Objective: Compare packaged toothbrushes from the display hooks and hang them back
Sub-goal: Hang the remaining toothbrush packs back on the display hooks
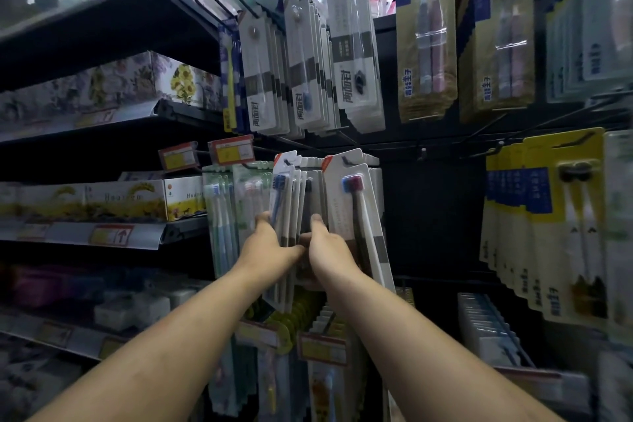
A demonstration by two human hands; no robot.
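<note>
Both my hands reach into the middle row of hanging toothbrush packs. My left hand [270, 243] grips the lower part of a stack of white packs [291, 202] with a blue-headed brush in front, still on its hook [291, 161]. My right hand [325, 247] holds the bottom of the neighbouring white pack [359, 202], which shows a blue and a red brush head and tilts to the right. Its top hangs by the hook [346, 159]. The fingers of both hands are partly hidden behind the packs.
Green packs [222, 212] hang just left of my hands. White packs [308, 62] and gold packs [424, 34] hang above, yellow packs [548, 226] to the right. Shelves with boxes [102, 202] run along the left. More packs and price tags [322, 348] hang below.
</note>
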